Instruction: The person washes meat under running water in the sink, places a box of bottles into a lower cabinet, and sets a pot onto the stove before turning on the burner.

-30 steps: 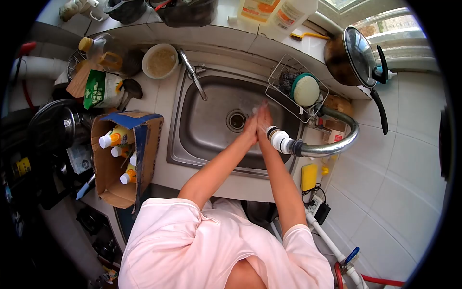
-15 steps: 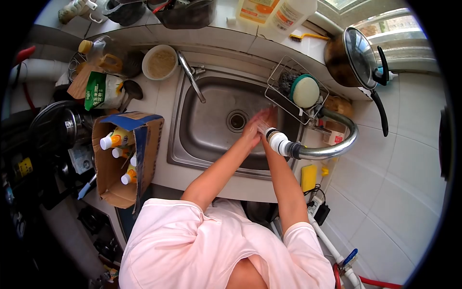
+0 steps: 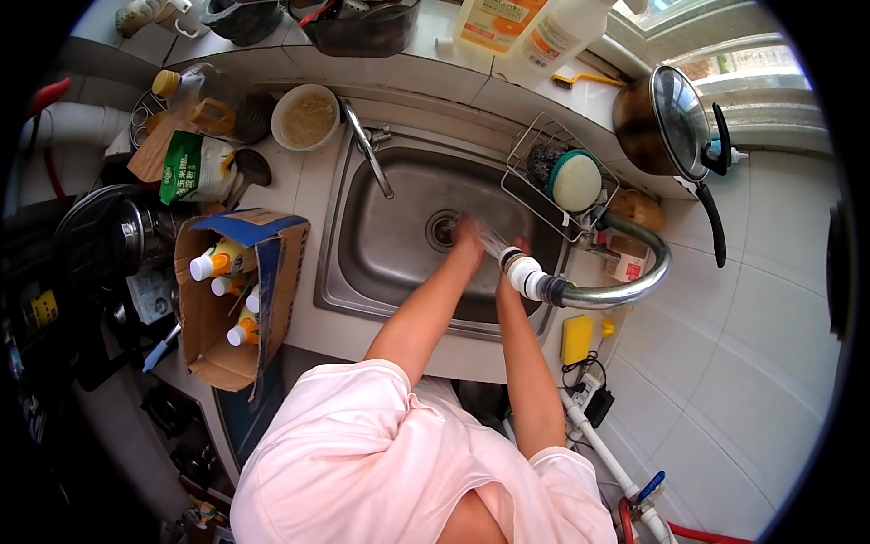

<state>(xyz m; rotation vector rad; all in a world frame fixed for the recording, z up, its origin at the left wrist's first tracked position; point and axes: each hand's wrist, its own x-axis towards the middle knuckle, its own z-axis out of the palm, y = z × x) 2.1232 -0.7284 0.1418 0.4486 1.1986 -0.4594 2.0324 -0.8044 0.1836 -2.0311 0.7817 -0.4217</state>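
Note:
Water runs from the white spout head of the curved metal faucet [image 3: 625, 288] down into the steel sink [image 3: 390, 245]. My left hand [image 3: 467, 238] is low in the basin beside the drain [image 3: 443, 230], at the left edge of the stream. Its fingers are blurred, and nothing can be made out in them. My right hand [image 3: 514, 252] is at the other side of the stream, largely hidden behind the spout head, so its fingers do not show. The two hands are apart.
A wire rack [image 3: 521, 177] with a round sponge [image 3: 576, 179] hangs at the sink's back right. A second tap [image 3: 367, 150], a bowl [image 3: 305, 118] and a cardboard box [image 3: 288, 281] of bottles stand left. A pot [image 3: 648, 118] and yellow sponge [image 3: 576, 339] are right.
My hands were together under the stream and have come apart. The left is now nearer the drain, and the right has drawn back behind the spout head. The water still runs.

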